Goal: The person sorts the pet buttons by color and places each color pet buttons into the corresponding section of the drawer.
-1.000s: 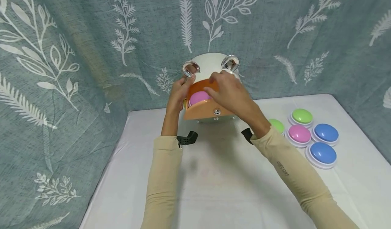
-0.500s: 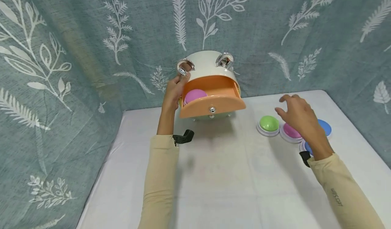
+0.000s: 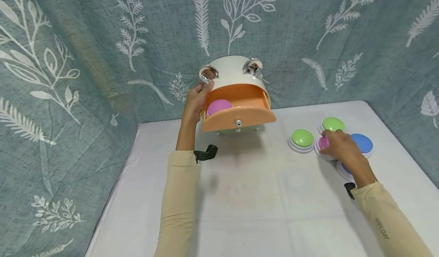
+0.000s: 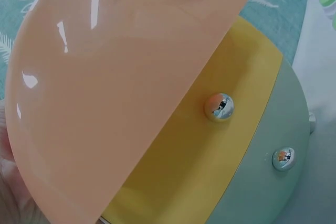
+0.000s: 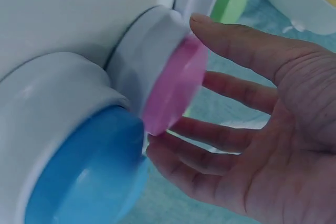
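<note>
On the white table [image 3: 247, 200], the right hand [image 3: 343, 146] is over a pink button [image 3: 323, 143], fingers apart and loosely bent around its edge; whether they grip it, I cannot tell. Blue buttons [image 3: 362, 143] and green buttons [image 3: 302, 138] sit close by. Farther back, the left hand [image 3: 196, 101] holds the left side of a small chest [image 3: 231, 71]. Its orange drawer [image 3: 247, 117] stands out, a second pink button [image 3: 219, 106] at the left end. Behind hangs a curtain [image 3: 164, 24].
</note>
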